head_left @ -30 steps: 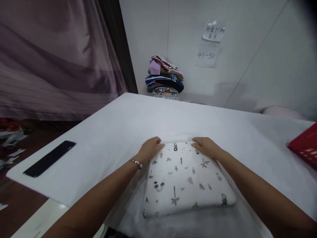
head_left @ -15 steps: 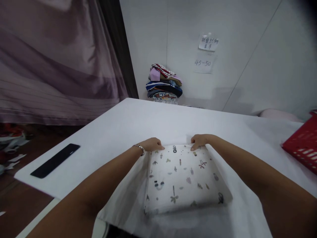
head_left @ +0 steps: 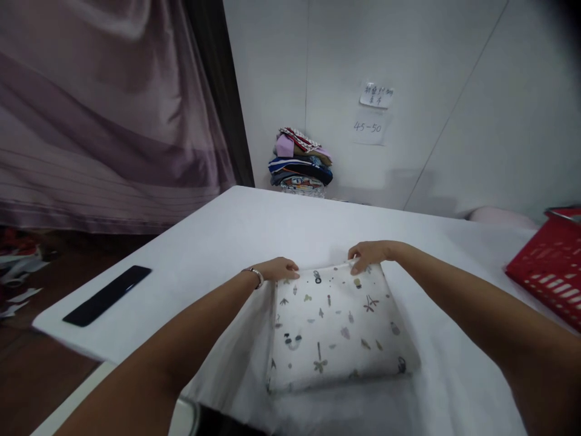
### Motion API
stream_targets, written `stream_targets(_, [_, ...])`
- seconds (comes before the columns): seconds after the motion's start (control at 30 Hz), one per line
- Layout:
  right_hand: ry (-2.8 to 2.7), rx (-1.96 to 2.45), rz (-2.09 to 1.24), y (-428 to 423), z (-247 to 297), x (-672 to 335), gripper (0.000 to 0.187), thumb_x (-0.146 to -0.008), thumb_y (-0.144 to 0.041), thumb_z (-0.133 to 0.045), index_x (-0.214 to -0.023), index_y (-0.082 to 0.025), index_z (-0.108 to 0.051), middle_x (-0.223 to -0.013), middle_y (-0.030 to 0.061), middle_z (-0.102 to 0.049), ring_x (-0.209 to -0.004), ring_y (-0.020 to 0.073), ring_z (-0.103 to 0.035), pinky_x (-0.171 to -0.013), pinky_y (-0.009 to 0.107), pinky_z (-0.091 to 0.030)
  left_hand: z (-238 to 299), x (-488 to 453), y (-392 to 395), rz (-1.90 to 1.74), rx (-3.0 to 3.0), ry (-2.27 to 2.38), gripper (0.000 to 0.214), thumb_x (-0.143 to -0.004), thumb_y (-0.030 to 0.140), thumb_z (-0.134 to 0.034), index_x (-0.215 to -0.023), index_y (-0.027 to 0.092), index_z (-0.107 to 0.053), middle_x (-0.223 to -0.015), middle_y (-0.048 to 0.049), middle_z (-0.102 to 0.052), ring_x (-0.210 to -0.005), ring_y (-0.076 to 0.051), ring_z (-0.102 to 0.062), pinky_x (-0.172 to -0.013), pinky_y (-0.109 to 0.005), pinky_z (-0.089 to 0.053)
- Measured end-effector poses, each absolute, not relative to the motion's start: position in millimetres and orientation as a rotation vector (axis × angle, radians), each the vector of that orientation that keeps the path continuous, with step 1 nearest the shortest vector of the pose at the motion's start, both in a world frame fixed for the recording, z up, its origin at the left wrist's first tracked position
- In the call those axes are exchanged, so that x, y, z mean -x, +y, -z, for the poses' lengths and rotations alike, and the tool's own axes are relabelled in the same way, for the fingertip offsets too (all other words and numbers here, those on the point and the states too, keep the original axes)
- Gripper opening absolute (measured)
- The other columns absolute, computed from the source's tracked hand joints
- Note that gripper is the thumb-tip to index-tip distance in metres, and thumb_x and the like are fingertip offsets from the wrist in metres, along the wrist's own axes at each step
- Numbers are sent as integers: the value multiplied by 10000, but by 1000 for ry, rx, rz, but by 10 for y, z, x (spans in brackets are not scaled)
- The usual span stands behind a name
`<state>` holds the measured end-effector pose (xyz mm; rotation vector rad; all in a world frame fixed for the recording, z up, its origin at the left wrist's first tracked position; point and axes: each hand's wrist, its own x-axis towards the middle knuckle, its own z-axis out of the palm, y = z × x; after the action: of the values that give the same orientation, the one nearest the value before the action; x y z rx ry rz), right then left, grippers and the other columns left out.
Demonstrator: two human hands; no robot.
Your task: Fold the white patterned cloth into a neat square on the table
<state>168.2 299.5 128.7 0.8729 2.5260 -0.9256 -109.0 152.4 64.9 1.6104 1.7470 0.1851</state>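
A folded white cloth (head_left: 336, 330) printed with small plants and shapes lies on the white table (head_left: 218, 242) in front of me. At its far left corner, my left hand (head_left: 279, 268), with a bracelet at the wrist, pinches the edge between thumb and fingers. My right hand (head_left: 365, 254) grips the far edge near the right corner, thumb on top and fingers behind. That edge is raised a little by the right hand. The fingertips under the cloth are hidden.
A black flat strip (head_left: 106, 295) lies at the table's left. Folded clothes (head_left: 300, 160) are stacked beyond the far edge, by the wall with paper signs (head_left: 370, 126). A red basket (head_left: 551, 266) stands at right; a purplish curtain (head_left: 100, 121) hangs at left.
My right hand has lifted the far right edge of the cloth slightly. My left hand keeps its hold on the far left corner. The view has tilted up a little.
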Motion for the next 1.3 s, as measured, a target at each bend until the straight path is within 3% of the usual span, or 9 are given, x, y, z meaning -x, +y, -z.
stream_targets(0.13, [2556, -820, 1032, 2741, -1581, -1751, 460, -560, -455, -724, -961, -239, -665, -925, 53, -684, -806, 243, -632, -680, 329, -497, -763, 1129, 1497, -173, -1510, 1588, 579, -611, 475, -626, -1144, 250, -584, -1205, -34, -596, -1093, -234, -526, -885, -305, -399])
stream_targets(0.37, [2604, -987, 829, 2364, -1982, -1938, 552, -558, -421, -729, -1076, -252, -645, -1028, 62, -667, -883, 265, -622, -731, 342, -486, -1220, 1083, 1286, -179, -1592, 1532, 312, -597, 418, -631, -824, 207, -664, -867, 8, -674, -851, -193, -572, -712, -261, -409])
stream_targets(0.53, [2748, -951, 703, 2328, -2310, -2069, 539, -549, -391, -728, -1061, -239, -655, -971, 66, -680, -820, 263, -633, -677, 333, -489, -1882, 1022, 1160, -156, -1918, 1709, 295, -577, 420, -637, -778, 204, -647, -723, 32, -623, -702, -151, -528, -613, -236, -358])
stream_targets(0.63, [2866, -998, 582, 2289, -2675, -2144, 498, -606, -383, -690, -1084, -255, -639, -974, 55, -678, -797, 252, -626, -643, 330, -475, -2436, 962, 1073, -227, -2137, 1940, 267, -590, 380, -635, -785, 198, -649, -702, 17, -607, -721, -163, -527, -679, -259, -359])
stream_targets(0.77, [3086, -1120, 281, 2082, -2978, -2265, 385, -713, -331, -587, -1090, -255, -612, -937, 39, -669, -790, 228, -602, -661, 325, -435, -2905, 809, 813, -563, -2491, 2131, 239, -680, 303, -574, -882, 190, -630, -833, -10, -604, -927, -218, -521, -935, -382, -268])
stream_targets(0.87, [3283, -1144, -169, 1855, -2613, -2333, 295, -731, -251, -540, -1015, -206, -605, -925, 77, -645, -837, 247, -564, -720, 346, -404, -2632, 661, 534, -803, -2636, 2206, 268, -728, 248, -540, -987, 192, -581, -971, -45, -584, -1046, -249, -474, -1025, -460, -147])
stream_targets(0.97, [3326, -1024, -492, 1597, -1731, -2385, 273, -716, -121, -478, -967, -161, -579, -989, 126, -613, -921, 277, -514, -779, 378, -364, -1815, 515, 250, -691, -2661, 2242, 242, -730, 184, -531, -970, 193, -563, -977, -72, -576, -1028, -250, -474, -1049, -466, -132])
stream_targets(1.13, [3230, -839, -272, 1173, -481, -2492, 269, -695, -24, -433, -874, -182, -558, -915, 99, -604, -855, 234, -504, -731, 333, -353, -547, 334, -156, -419, -2493, 2143, 235, -698, 100, -517, -907, 204, -547, -933, -64, -578, -959, -228, -495, -1002, -430, -244])
stream_targets(1.3, [3291, -827, -266, 1100, -335, -2543, 300, -696, -17, -441, -924, -180, -548, -948, 92, -587, -887, 226, -482, -748, 318, -335, -359, 315, -257, -459, -2471, 2180, 248, -714, 101, -506, -937, 202, -538, -975, -69, -573, -984, -225, -484, -974, -418, -271])
